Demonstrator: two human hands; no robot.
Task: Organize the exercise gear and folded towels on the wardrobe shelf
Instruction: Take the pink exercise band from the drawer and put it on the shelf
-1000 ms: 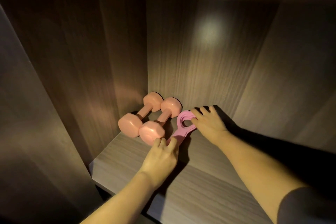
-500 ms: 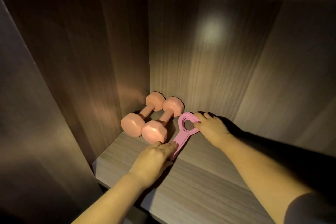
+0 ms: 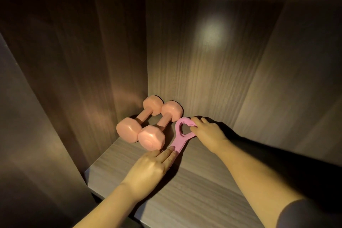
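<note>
Left hand (image 3: 148, 170) has flattened, straight fingers pressing the near end of the pink stretch band (image 3: 178, 141), lying on the shelf (image 3: 194, 200) beside two dumbbells (image 3: 151, 138); right hand (image 3: 207, 133) curls round its far loop

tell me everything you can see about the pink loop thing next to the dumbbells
The pink band looks rubbery and layered. It has a rounded loop with an oval opening at its far end and narrows to a flat strap. It lies flat and diagonal on the wooden shelf, loop toward the back wall, just right of the nearer dumbbell. The right hand curls its fingers onto the loop's right rim. The left hand rests straight fingertips on the near end.
</note>
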